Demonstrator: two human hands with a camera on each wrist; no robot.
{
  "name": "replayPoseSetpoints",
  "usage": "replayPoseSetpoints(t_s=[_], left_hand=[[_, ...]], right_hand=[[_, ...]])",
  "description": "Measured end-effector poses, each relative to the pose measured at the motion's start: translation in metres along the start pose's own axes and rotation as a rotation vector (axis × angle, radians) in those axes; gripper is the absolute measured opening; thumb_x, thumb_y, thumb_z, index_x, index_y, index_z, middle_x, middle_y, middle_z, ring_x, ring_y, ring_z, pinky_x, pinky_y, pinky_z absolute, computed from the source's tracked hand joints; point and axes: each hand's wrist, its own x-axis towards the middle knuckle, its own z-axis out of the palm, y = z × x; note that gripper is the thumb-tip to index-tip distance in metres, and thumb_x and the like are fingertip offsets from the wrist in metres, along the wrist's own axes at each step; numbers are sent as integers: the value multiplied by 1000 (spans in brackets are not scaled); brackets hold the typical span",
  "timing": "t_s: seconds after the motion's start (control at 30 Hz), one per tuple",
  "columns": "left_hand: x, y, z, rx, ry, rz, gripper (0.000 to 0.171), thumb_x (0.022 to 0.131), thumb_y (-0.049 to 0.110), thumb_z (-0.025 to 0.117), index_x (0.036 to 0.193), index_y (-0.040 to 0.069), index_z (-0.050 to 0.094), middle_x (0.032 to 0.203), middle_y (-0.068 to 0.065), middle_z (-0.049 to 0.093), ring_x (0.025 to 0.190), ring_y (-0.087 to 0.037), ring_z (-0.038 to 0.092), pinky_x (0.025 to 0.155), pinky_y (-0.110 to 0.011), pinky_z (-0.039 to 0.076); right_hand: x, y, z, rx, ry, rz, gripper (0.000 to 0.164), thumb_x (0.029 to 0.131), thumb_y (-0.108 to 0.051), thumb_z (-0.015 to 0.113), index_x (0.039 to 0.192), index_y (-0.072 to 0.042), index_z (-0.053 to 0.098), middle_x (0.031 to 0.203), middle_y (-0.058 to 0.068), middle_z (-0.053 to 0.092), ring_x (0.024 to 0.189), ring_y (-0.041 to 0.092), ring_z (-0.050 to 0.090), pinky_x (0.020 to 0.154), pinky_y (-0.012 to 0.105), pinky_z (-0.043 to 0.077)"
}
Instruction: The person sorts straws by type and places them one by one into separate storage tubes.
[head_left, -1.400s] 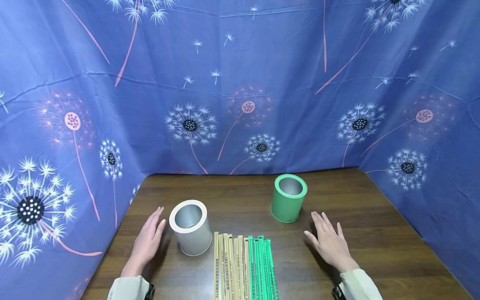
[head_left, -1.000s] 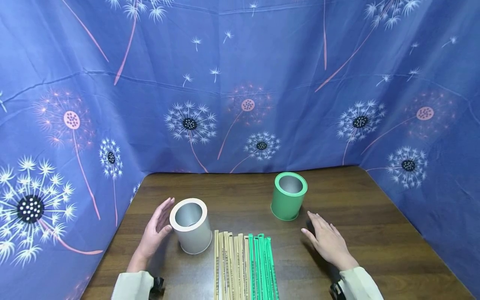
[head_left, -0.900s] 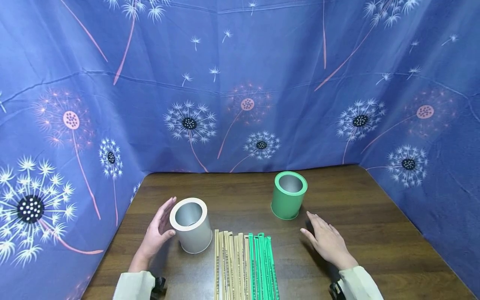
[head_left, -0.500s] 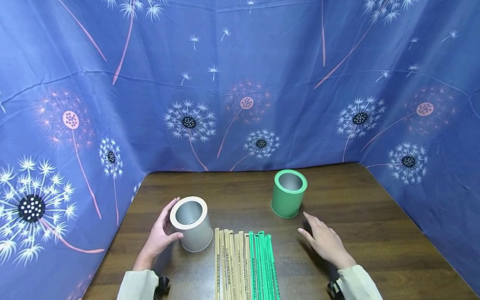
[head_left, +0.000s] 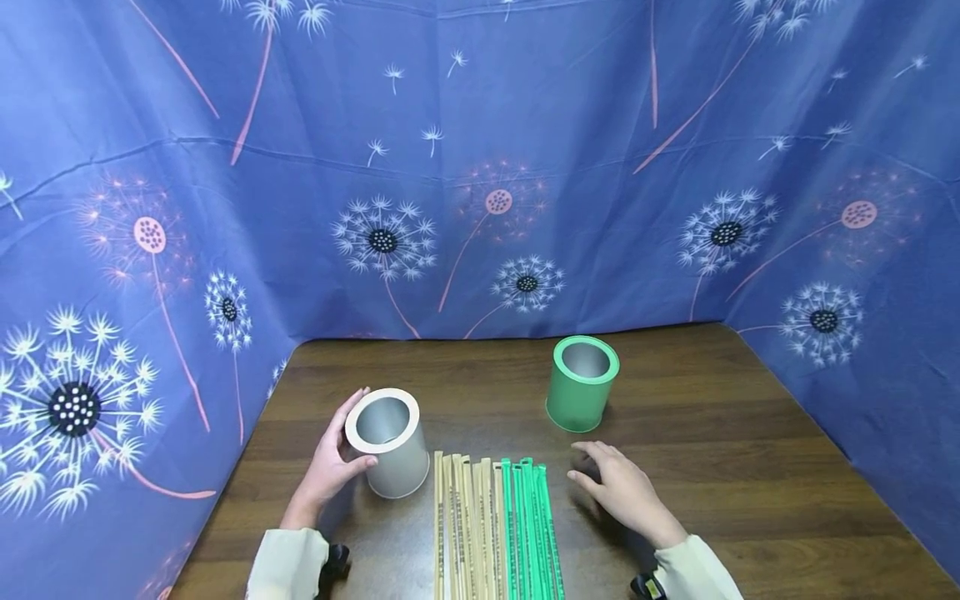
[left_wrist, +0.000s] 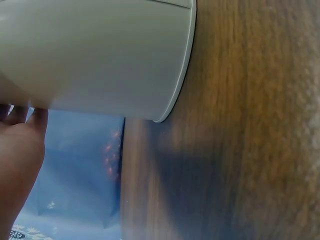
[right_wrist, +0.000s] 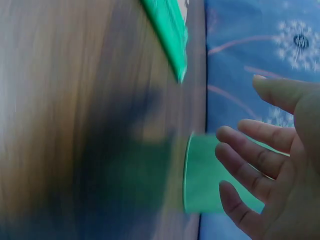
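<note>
A white can point(head_left: 399, 468) with an open top stands on the table at the left. My left hand point(head_left: 330, 467) holds it from the left side, the thumb across its front and the fingers behind. In the left wrist view, fingertips point(left_wrist: 37, 119) meet the can's wall point(left_wrist: 100, 60). My right hand point(head_left: 622, 492) is above the table, its fingers slightly bent around nothing. Left of it lie long, thin green printed strips point(head_left: 532, 525), beside similar tan strips point(head_left: 468, 525). A green can point(head_left: 576, 404) stands upright behind the right hand, apart from it.
The brown wooden table point(head_left: 750, 467) meets a blue dandelion-print cloth point(head_left: 487, 100) at the back and both sides. Dark devices are strapped at both wrists, below pale sleeves.
My left hand has come from beside the white can to around it. The right hand has moved left, towards the green strips. Both cans stay in place; the view shifts a little.
</note>
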Motion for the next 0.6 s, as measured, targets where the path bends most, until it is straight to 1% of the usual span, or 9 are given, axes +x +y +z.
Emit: replayPoseSetpoints(t_s=[0.13, 0.27, 0.37, 0.47, 0.6], left_hand=[[3, 0, 3, 1, 15, -3, 99, 70, 3, 80, 152, 7, 25, 156, -25, 26, 136, 4, 37, 104, -9, 32], [7, 1, 4, -5, 16, -3, 98, 70, 0, 79, 151, 3, 25, 156, -23, 27, 135, 2, 38, 104, -10, 32], [8, 3, 4, -15, 16, -14, 97, 70, -2, 78, 151, 2, 25, 157, -16, 29, 134, 1, 39, 103, -11, 33], [8, 2, 4, -12, 19, -24, 95, 71, -1, 78, 151, 4, 27, 157, -9, 32, 133, 1, 40, 102, -11, 34], [8, 0, 4, -18, 24, -24, 93, 71, -2, 76, 150, 4, 28, 156, -15, 32, 131, -1, 42, 101, -12, 36]], right_hand=[[-3, -19, 6, 21, -3, -36, 35, 87, -26, 70, 120, -14, 64, 106, -4, 66, 98, 15, 63, 79, 38, 52], [-6, -36, 10, 13, -5, -106, 31, 85, -25, 72, 114, -14, 66, 101, -7, 66, 92, 11, 62, 76, 32, 50], [-9, -47, 17, -20, -8, -179, 28, 84, -27, 74, 108, -15, 69, 94, -9, 66, 85, 9, 60, 71, 29, 47], [-13, -57, 25, -81, -12, -247, 24, 82, -30, 74, 101, -17, 70, 87, -11, 64, 81, 7, 56, 67, 28, 44], [-18, -68, 34, -137, -30, -298, 19, 80, -33, 76, 92, -20, 71, 82, -13, 62, 80, 5, 53, 68, 32, 44]])
